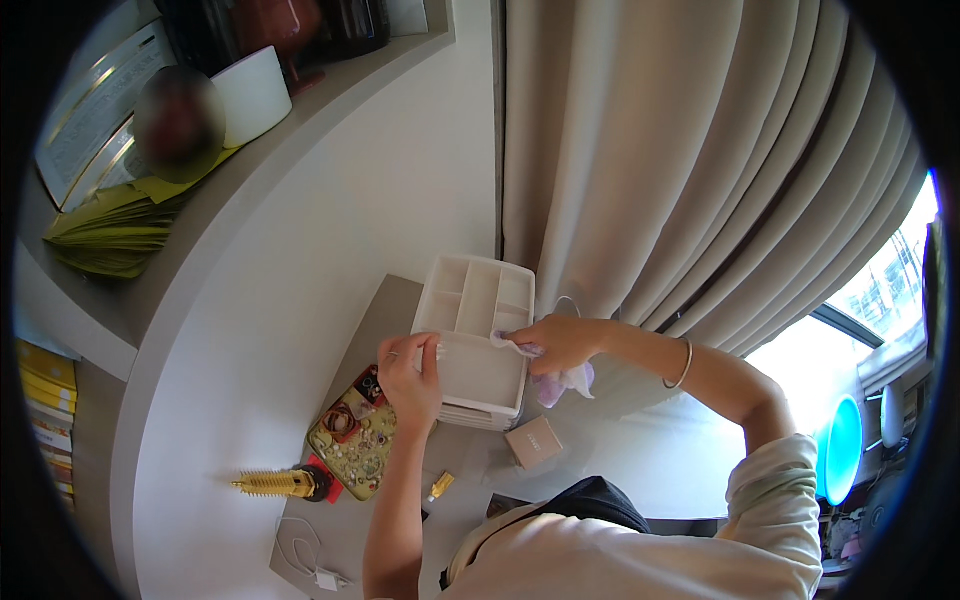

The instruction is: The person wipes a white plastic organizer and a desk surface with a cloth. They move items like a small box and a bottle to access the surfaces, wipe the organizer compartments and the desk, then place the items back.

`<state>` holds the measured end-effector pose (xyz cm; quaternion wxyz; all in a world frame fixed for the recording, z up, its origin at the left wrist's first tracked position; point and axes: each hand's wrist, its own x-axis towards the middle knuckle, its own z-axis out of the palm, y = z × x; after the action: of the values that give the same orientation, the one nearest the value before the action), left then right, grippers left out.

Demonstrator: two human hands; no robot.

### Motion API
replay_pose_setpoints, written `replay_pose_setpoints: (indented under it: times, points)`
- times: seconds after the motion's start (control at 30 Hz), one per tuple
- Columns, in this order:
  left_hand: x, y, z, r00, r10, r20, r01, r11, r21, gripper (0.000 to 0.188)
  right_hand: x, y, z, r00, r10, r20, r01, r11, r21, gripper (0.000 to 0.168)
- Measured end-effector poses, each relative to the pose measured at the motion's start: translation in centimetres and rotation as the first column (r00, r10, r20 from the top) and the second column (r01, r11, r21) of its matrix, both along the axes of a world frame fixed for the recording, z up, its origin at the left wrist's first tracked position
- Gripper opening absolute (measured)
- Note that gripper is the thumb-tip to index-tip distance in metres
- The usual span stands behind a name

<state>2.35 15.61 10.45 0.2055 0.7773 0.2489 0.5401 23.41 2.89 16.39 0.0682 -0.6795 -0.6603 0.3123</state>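
A white plastic drawer organizer (480, 367) with a divided top tray stands on the table against the wall. My left hand (411, 375), wearing a ring, is at its left edge, the fingers bent over the rim. At the right edge my right hand (564, 345) pinches a white and purple cloth (551, 386); part of the cloth lies over the organizer's rim and the rest hangs beside it. A yellow tray (360, 457) of jewelry sits left of the organizer, partly behind my left forearm. Near the organizer's front right corner is a small pinkish box (534, 442).
A golden pagoda-shaped ornament (277, 484) stands left of the jewelry tray. A small gold-coloured item (441, 485) and a white charger with cable (328, 579) lie nearer. Beige curtains (637, 165) hang behind; a curved shelf (300, 127) holds several objects. A blue basin (840, 450) is far right.
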Motion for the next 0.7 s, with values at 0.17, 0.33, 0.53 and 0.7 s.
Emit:
replay_pose_setpoints:
  times: [0.17, 0.33, 0.53, 0.7]
  points:
    - [0.0, 0.5, -0.2, 0.996, 0.064, 0.062, -0.069, 0.995, 0.069, 0.004, 2.4, 0.3, 2.4, 0.858, -0.308, -0.41, 0.277, 0.951, -0.136, 0.046]
    - [-0.3, 0.4, -0.6, 0.999, -0.013, 0.041, 0.02, 0.982, -0.188, 0.004, 0.4, 2.9, 7.0, 0.886, -0.238, -0.398, 0.338, 0.919, 0.203, 0.041]
    - [-0.3, 0.8, -1.5, 0.994, -0.034, 0.103, 0.058, 0.969, -0.239, 0.006, -2.1, 4.5, 2.7, 0.859, -0.076, 0.507, -0.29, 0.743, 0.603, 0.047]
    - [-0.2, 0.8, -1.5, 0.994, -0.019, 0.11, 0.047, 0.967, -0.249, 0.007, -3.8, 3.6, 1.2, 0.948, -0.05, 0.314, -0.169, 0.758, 0.63, 0.037]
